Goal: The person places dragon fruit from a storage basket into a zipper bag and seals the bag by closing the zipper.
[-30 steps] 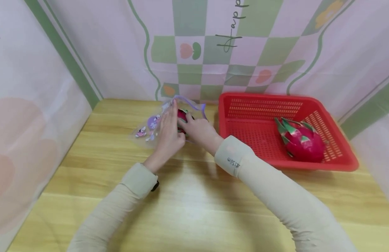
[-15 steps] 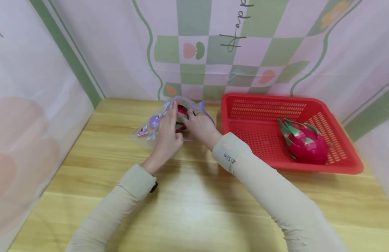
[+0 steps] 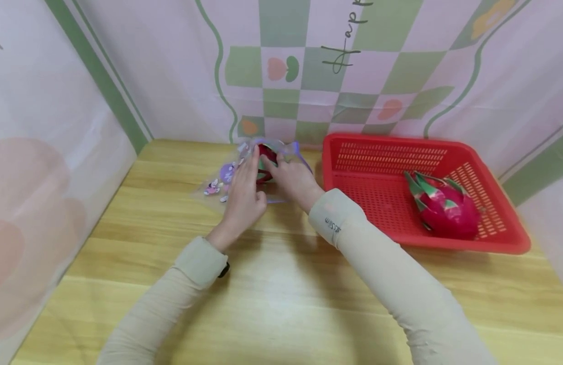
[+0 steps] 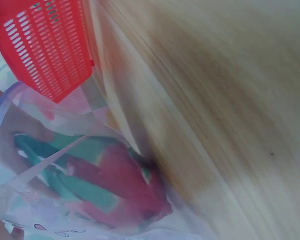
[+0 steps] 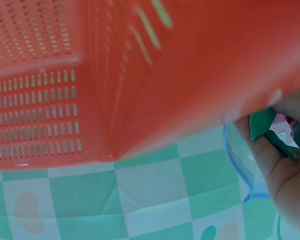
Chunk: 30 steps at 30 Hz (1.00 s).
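In the head view, a dragon fruit point(image 3: 265, 151) sits within a clear zip bag point(image 3: 226, 173) that has a purple edge and cartoon prints. My left hand point(image 3: 245, 188) lies along the bag's left side, fingers straight and together. From the right, my right hand point(image 3: 296, 178) reaches into the bag's mouth and grips the fruit by its leafy end. The left wrist view shows the fruit's green leaves and red skin point(image 4: 122, 182) through the film. In the right wrist view, the right hand's point(image 5: 285, 175) fingers and thumb hold green leaf tips point(image 5: 261, 123).
A red plastic basket point(image 3: 445, 244) stands on the wooden table point(image 3: 272, 304) to the right, close to the right wrist. Another dragon fruit point(image 3: 451, 209) lies at its right end. A patterned curtain point(image 3: 281, 104) closes off the back.
The dragon fruit and my right hand have shifted slightly away from me, deeper along the bag. The left hand stays almost in place; the view has turned slightly left.
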Available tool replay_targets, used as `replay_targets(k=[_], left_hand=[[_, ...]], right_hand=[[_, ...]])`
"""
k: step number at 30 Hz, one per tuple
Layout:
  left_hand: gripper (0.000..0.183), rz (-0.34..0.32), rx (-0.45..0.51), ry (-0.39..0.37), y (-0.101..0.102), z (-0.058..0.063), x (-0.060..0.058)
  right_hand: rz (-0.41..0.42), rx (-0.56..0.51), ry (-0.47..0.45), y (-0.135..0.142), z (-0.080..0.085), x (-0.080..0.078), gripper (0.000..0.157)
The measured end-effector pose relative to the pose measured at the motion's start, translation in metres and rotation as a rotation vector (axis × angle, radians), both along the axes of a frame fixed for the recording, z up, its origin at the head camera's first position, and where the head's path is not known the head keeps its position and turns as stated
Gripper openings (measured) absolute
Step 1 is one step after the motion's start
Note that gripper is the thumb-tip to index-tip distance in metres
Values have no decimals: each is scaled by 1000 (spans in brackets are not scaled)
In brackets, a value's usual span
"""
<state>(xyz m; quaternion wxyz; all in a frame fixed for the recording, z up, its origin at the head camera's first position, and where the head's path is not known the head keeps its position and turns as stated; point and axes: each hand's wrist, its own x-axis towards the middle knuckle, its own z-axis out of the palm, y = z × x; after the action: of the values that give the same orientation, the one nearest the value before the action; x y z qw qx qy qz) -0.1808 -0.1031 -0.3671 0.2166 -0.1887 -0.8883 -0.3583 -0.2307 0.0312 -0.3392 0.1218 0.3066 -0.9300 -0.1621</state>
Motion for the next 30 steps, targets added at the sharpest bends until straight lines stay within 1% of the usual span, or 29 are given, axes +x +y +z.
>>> replay_targets(k=[3, 6, 8, 11, 15, 19, 25, 28, 30], left_hand=[[87, 8, -24, 26, 2, 0, -2], [88, 8, -48, 13, 5, 1, -4], [89, 2, -57, -13, 7, 1, -4], [90, -20, -60, -54, 10, 1, -5], [91, -55, -58, -68, 13, 0, -7], [92, -63, -62, -69, 15, 0, -8], [92, -57, -74, -70, 16, 1, -8], [92, -55, -72, -85, 16, 1, -8], [92, -51, -68, -95, 16, 1, -8]], right_hand=[[23, -1, 14, 5, -3, -1, 55], [10, 23, -5, 10, -4, -3, 57], [-15, 40, -50, 12, -4, -5, 59], [-57, 48, -153, 14, -4, -8, 60], [-78, 37, -236, 16, -3, -11, 61], [-59, 8, -268, 20, 1, -11, 62], [0, -27, -280, 26, 5, -10, 65], [6, -38, -314, 25, 9, -8, 70], [9, -35, -325, 24, 12, -5, 69]])
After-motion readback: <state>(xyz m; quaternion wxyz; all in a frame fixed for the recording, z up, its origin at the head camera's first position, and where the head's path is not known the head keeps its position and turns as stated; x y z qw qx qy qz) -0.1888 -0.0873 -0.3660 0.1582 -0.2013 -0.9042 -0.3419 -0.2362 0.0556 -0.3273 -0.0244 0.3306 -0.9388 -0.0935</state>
